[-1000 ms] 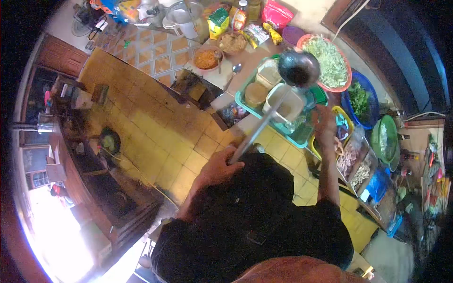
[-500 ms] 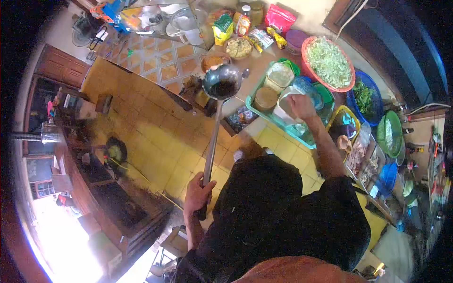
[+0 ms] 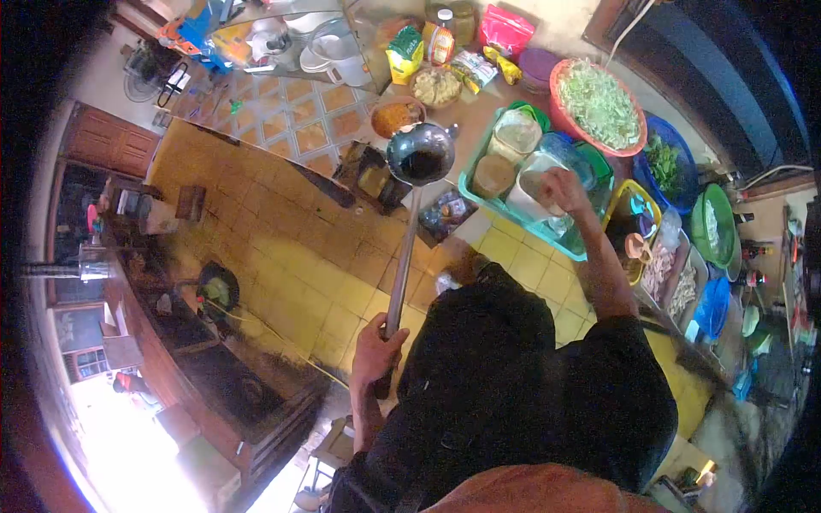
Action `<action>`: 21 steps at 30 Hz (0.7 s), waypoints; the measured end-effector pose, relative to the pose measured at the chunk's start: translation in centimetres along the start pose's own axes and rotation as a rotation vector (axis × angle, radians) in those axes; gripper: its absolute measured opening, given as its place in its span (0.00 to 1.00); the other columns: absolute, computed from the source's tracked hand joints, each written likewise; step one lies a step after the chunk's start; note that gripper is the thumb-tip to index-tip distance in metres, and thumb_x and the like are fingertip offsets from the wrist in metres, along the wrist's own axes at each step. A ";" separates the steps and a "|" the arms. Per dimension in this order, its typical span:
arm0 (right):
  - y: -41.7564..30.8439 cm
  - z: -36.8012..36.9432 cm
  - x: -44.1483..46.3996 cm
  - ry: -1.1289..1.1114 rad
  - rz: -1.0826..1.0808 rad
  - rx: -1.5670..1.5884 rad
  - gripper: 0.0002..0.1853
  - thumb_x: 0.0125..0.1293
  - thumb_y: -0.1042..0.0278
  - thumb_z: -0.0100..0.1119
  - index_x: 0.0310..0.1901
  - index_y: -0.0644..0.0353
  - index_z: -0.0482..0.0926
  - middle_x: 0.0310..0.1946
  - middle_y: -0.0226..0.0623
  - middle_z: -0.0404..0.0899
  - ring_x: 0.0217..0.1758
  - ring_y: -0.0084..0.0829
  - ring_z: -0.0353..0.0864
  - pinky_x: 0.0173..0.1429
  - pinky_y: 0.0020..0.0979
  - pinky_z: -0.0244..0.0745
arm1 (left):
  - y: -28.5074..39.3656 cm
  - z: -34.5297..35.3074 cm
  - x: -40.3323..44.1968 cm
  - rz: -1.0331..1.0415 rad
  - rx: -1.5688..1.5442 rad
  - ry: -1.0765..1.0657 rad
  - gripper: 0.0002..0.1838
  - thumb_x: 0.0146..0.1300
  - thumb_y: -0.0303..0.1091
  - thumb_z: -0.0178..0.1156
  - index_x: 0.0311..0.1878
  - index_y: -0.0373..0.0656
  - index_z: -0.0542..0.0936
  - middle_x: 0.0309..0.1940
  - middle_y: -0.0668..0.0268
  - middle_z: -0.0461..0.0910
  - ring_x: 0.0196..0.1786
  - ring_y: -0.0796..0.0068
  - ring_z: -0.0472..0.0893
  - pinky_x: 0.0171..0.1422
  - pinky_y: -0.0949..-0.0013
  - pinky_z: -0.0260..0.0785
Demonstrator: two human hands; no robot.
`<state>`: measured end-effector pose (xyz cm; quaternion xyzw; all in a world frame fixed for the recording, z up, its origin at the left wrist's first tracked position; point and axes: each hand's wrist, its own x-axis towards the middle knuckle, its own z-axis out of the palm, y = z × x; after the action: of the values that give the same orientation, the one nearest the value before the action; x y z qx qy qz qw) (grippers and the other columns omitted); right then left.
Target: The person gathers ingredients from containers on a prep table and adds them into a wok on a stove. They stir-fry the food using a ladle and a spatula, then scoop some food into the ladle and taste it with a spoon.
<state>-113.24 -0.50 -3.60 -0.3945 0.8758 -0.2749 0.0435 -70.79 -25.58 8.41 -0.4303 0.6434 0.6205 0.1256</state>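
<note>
My left hand (image 3: 375, 352) is wrapped round the long metal handle of a ladle (image 3: 404, 272). Its round bowl holds a dark liquid and hangs in front of the worktop's edge, near a bowl of orange-brown paste (image 3: 396, 116). At the other side, my right hand (image 3: 560, 190) has its fingers drawn together over a white container (image 3: 523, 198) in a teal tray (image 3: 558, 248). Whatever those fingers pinch is too small to make out. Beside that container are a tub of brown powder (image 3: 493, 176) and a tub of pale powder (image 3: 517, 132).
A red colander of shredded cabbage (image 3: 603, 104), a blue basket of green leaves (image 3: 663, 167) and a green basket (image 3: 714, 224) stand to the right. Seasoning packets and a bottle (image 3: 441, 43) line the wall. Across the tiled floor, a wok (image 3: 219, 286) sits on a counter.
The view has shifted, so most things appear further right. The ladle's bowl covers less of the orange-brown paste than before. My right hand stays over the white container.
</note>
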 end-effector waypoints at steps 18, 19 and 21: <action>0.5 -3.2 -6.4 0.321 0.602 0.934 0.16 0.68 0.58 0.48 0.40 0.62 0.78 0.24 0.31 0.80 0.23 0.17 0.69 0.28 0.20 0.63 | 2.6 4.0 3.7 0.105 0.282 -0.046 0.17 0.57 0.36 0.64 0.45 0.37 0.75 0.20 0.61 0.77 0.22 0.75 0.75 0.26 0.69 0.65; 0.7 -3.4 -6.3 0.326 0.579 0.966 0.15 0.68 0.57 0.49 0.39 0.62 0.78 0.24 0.31 0.80 0.23 0.17 0.69 0.28 0.21 0.63 | 2.7 4.3 3.7 0.128 0.294 -0.041 0.14 0.58 0.35 0.63 0.43 0.38 0.74 0.18 0.65 0.74 0.19 0.78 0.73 0.23 0.71 0.65; 0.6 -4.2 -5.8 0.328 0.553 1.001 0.15 0.68 0.57 0.50 0.39 0.61 0.78 0.24 0.31 0.80 0.23 0.17 0.69 0.28 0.21 0.63 | 2.6 4.6 3.8 0.151 0.307 -0.031 0.12 0.59 0.33 0.63 0.40 0.39 0.72 0.16 0.69 0.71 0.16 0.81 0.71 0.19 0.73 0.64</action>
<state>-110.84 5.85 -1.19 -0.0358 0.7051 -0.6902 0.1584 -76.64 -23.34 6.66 -0.3468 0.7591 0.5292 0.1529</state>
